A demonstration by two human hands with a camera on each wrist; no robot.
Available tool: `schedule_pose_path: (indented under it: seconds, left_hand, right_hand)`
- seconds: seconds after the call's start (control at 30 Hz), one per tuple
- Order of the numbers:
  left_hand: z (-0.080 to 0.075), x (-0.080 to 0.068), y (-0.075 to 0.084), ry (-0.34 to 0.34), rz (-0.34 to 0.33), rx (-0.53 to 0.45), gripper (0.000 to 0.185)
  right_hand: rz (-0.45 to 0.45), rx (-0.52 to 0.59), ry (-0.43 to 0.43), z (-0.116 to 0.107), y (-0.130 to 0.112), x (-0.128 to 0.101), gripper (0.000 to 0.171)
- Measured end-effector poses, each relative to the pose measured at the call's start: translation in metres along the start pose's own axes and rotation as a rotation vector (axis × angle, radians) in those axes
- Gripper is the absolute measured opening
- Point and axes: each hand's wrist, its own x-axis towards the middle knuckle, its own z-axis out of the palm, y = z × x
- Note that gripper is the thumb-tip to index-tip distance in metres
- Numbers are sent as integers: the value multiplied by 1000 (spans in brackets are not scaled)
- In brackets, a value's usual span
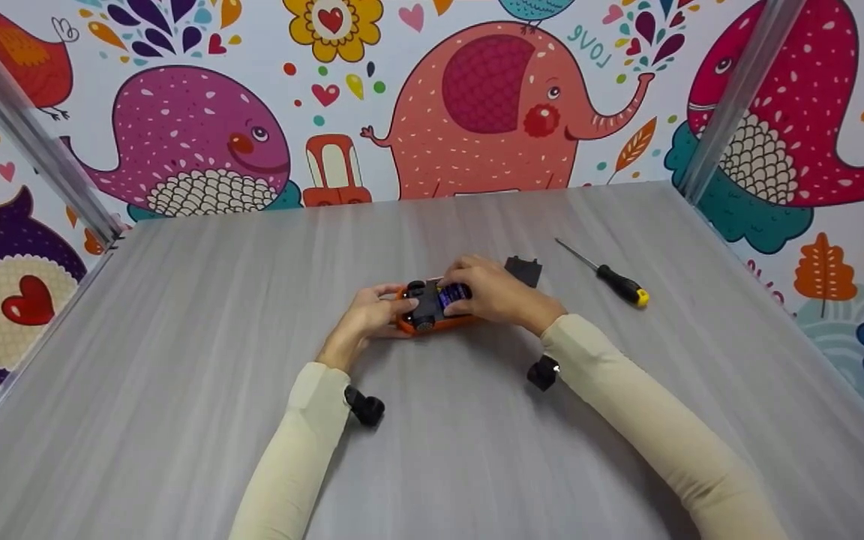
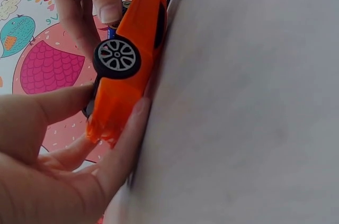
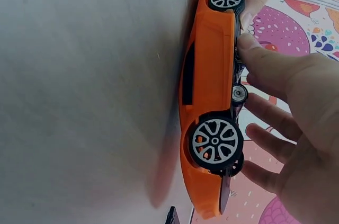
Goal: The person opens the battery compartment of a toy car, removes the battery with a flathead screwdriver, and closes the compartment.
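Note:
An orange toy car (image 1: 432, 311) lies upside down on the grey table (image 1: 177, 315), its black underside facing up. My left hand (image 1: 389, 304) grips the car's left end, thumb and fingers on either side of the body (image 2: 135, 60). My right hand (image 1: 460, 283) curls over the underside and pinches a blue battery (image 1: 453, 294) sitting in the car. In the right wrist view the thumb (image 3: 259, 54) presses against the underside of the car (image 3: 209, 91), between the wheels.
A small black cover piece (image 1: 523, 270) lies just right of my right hand. A screwdriver (image 1: 612, 279) with a black and yellow handle lies further right. Cartoon-patterned walls (image 1: 477, 97) enclose the table on three sides.

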Motion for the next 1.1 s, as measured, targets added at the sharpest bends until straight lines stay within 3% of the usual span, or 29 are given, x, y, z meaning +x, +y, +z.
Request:
schedule_pose_path:
  seconds: [0.27, 0.63, 1.1]
  left_hand:
    - [0, -2, 1, -2, -5, 34, 55]
    - [0, 0, -1, -5, 19, 11, 56]
    - [0, -2, 1, -9, 10, 37, 55]
  right_hand:
    - [-26, -38, -26, -2, -3, 2, 40]
    - [-100, -121, -43, 0, -3, 1, 40]
    - [-90, -160, -35, 1, -8, 1, 36]
